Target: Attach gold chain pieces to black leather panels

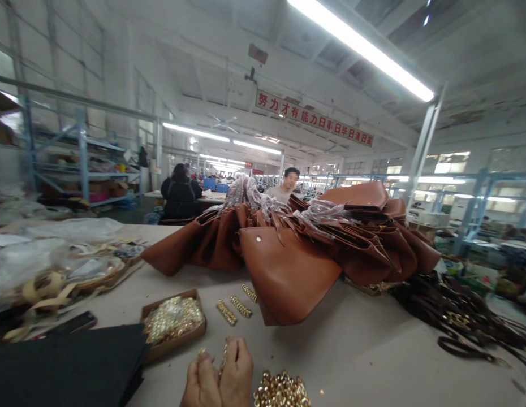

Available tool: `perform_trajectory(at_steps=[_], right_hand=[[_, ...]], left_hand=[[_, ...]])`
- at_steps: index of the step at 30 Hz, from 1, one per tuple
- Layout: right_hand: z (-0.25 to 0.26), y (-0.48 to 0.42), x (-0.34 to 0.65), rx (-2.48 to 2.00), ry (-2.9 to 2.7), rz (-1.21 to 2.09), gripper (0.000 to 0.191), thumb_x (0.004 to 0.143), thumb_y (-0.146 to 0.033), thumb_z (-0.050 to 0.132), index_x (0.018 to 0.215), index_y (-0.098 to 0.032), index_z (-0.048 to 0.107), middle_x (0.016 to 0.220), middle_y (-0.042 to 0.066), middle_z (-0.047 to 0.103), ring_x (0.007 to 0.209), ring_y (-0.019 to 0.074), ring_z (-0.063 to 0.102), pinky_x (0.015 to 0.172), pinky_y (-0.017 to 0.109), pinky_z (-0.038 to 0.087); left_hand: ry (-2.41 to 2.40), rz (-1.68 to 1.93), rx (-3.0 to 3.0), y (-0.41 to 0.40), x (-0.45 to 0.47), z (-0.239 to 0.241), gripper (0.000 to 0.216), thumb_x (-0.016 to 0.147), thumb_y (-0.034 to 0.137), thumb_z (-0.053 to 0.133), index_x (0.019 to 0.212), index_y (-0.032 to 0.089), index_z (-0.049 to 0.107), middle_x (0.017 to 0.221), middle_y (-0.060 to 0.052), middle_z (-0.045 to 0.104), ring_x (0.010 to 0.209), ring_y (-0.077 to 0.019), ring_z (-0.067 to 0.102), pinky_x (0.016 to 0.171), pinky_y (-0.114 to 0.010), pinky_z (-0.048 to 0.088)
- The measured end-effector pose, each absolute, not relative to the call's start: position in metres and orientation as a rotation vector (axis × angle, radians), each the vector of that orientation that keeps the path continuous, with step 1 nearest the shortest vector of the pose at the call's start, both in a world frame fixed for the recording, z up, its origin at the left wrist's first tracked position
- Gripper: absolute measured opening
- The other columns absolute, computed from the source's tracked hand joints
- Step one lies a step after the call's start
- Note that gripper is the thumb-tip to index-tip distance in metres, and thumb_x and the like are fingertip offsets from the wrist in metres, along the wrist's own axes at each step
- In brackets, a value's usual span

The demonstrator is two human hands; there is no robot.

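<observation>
Both hands, left hand [202, 381] and right hand [236, 374], pinch small brass rings [223, 356].

A short stack of gold metal rings [223, 357] stands upright, pinched between both hands at the near table edge. Just to its right, a loose heap of rings [281, 390] lies glinting.

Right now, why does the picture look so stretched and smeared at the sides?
Head view: the wide lens bends the shelves and pillar; edges blur; the ceiling light glares white; the bags at centre are sharpest; the hands are cut off by the bottom edge.
</observation>
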State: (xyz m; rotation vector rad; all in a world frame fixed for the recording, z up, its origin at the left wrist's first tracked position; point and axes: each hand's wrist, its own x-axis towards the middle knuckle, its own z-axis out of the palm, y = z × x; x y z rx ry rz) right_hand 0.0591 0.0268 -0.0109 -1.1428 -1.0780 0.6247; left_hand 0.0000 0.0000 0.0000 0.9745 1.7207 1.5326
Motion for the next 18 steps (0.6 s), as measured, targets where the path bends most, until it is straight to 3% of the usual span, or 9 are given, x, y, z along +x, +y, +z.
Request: perform_trajectory(at_steps=[8, 14, 18], right_hand=[[-0.014, 0.029, 0.061, -1.183, -0.983, 0.738, 0.051, 0.085, -0.063, 0.043, 0.068, -0.018, 0.060, 0.062, 0.004, 0.061, 0.060, 0.0178, 0.054, 0.062, 0.027, 0.045], [-0.020, 0.032, 0.064, -1.189, -0.936, 0.811, 0.059, 0.083, -0.068, 0.042, 0.077, -0.015, 0.070, 0.081, 0.015, 0.072, 0.077, 0.0248, 0.065, 0.074, 0.031, 0.050], [-0.017, 0.031, 0.063, -1.206, -0.962, 0.840, 0.059, 0.078, -0.072, 0.046, 0.068, -0.017, 0.066, 0.073, 0.014, 0.070, 0.072, 0.0248, 0.062, 0.072, 0.032, 0.048]], left_hand=[[1.689, 1.608, 1.005, -0.005, 0.007, 0.001, 0.050, 0.081, 0.063, 0.033, 0.094, 0.020, 0.055, 0.090, -0.009, 0.066, 0.084, -0.0271, 0.064, 0.081, -0.037, 0.046], [1.642, 1.681, 1.075, -0.012, 0.010, 0.008, 0.046, 0.084, 0.062, 0.033, 0.089, 0.021, 0.054, 0.073, -0.005, 0.063, 0.075, -0.0250, 0.062, 0.070, -0.033, 0.045], [1.641, 1.723, 1.074, -0.016, 0.011, 0.011, 0.045, 0.088, 0.063, 0.033, 0.089, 0.022, 0.053, 0.064, -0.003, 0.059, 0.065, -0.0229, 0.058, 0.065, -0.032, 0.041]])
